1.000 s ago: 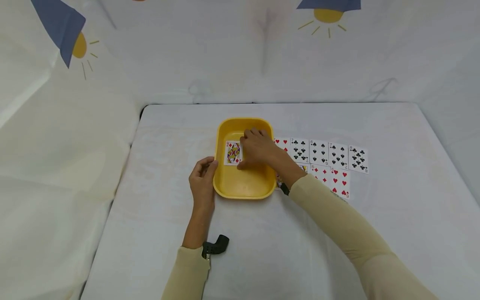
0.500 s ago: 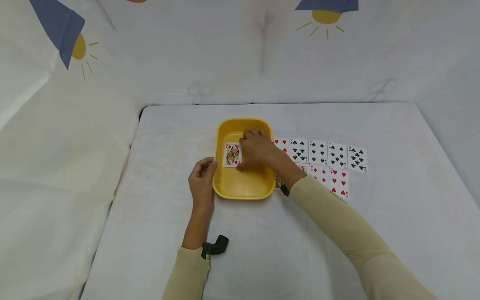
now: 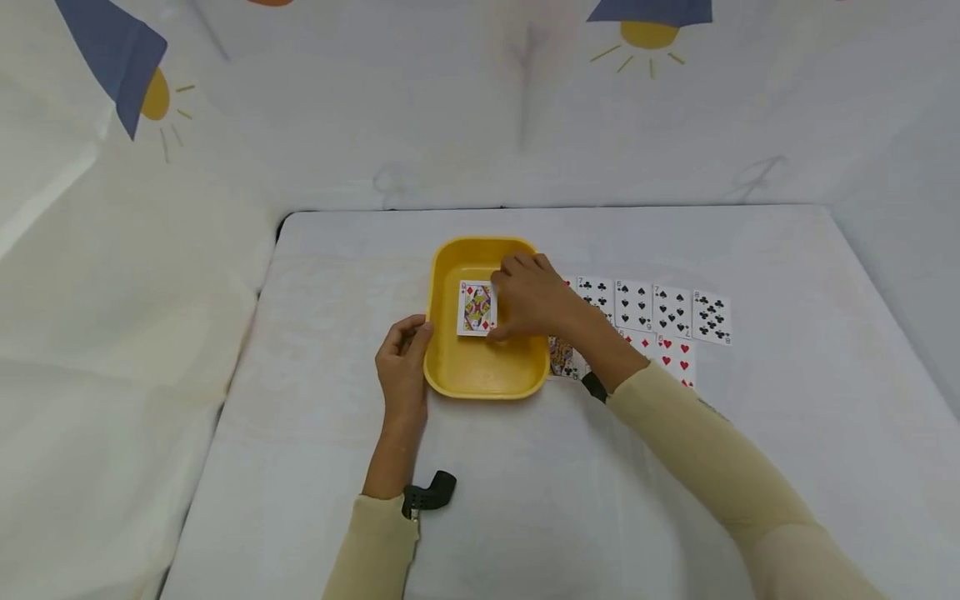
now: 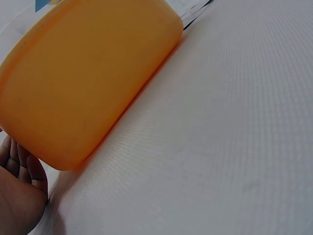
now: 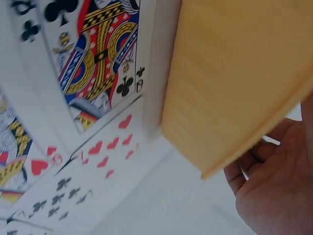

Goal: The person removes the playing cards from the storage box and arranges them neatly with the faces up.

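Inside the yellow tray (image 3: 487,383), my right hand (image 3: 532,296) pinches a face-up stack of playing cards (image 3: 477,308) by its right side, thumb at the near corner. A queen of diamonds tops it. In the right wrist view the tray's wall hides the cards, and part of the right hand (image 5: 279,181) shows past the rim. At the tray's left side, my left hand (image 3: 405,362) holds the edge with thumb and curled fingers. The left wrist view shows the left hand (image 4: 22,191) against the tray's outer wall (image 4: 93,83).
Face-up playing cards lie in two rows right of the tray, among them an eight of clubs (image 3: 711,317) and a six of hearts (image 3: 676,358). The right forearm covers some of them. A queen of clubs (image 5: 98,58) lies close beside the tray. White cloth covers the table (image 3: 322,283).
My right hand has shifted slightly right with the card stack, whose white side edge now shows. My left hand and the tray have stayed put.
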A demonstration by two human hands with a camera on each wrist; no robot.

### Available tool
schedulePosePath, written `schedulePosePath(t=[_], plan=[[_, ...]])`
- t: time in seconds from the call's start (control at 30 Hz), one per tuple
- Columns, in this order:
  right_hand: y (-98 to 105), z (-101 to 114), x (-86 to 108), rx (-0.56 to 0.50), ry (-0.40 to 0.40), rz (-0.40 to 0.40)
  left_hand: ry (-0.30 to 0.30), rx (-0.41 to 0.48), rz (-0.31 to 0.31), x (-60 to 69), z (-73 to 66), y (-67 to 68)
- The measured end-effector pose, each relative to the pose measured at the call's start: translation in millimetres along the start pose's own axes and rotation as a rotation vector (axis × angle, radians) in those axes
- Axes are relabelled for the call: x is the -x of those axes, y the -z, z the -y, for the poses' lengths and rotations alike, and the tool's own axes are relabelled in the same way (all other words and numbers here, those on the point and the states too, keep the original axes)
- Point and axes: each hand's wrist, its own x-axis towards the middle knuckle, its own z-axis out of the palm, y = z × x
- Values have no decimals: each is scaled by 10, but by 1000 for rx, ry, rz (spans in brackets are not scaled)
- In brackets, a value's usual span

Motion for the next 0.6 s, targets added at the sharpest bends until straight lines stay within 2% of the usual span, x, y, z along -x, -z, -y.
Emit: schedulePosePath(t=[0.17, 0.3, 0.37, 0.6], plan=[[89, -36, 209, 5, 8, -29, 22, -12, 0, 11, -70, 18], [154, -75, 334, 5, 24, -54, 19, -3, -7, -11, -59, 75], [179, -116, 404, -10, 32, -74, 14, 12, -9, -47, 5, 107], [219, -280, 659, -23, 16, -114, 43, 38, -6, -84, -13, 141]])
